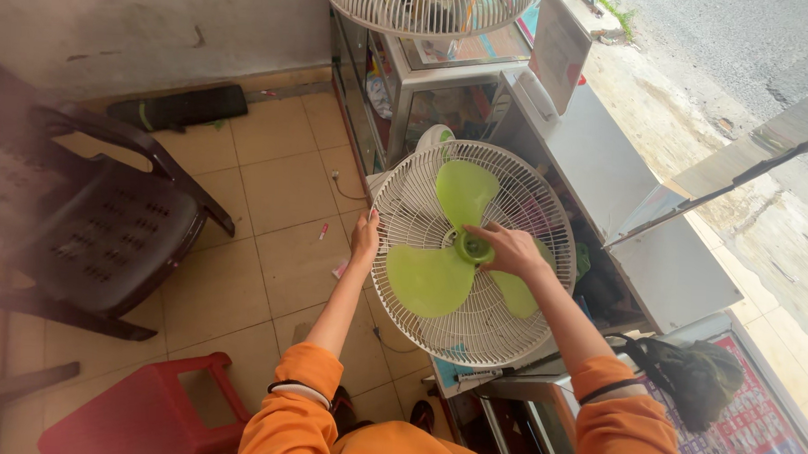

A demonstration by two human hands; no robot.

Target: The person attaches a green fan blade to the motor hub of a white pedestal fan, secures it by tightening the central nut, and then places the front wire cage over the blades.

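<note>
A round white wire fan guard carrying three lime-green blades stands tilted at the edge of the grey tabletop, its rim pinched by the left hand while the right hand closes its fingertips on the green hub cap, above the tan tiled floor.

Beige tiled floor, grubby whitish plaster wall. Dark plastic armchair sits left, small red plastic stool nearby. Daylight floods the right.
</note>
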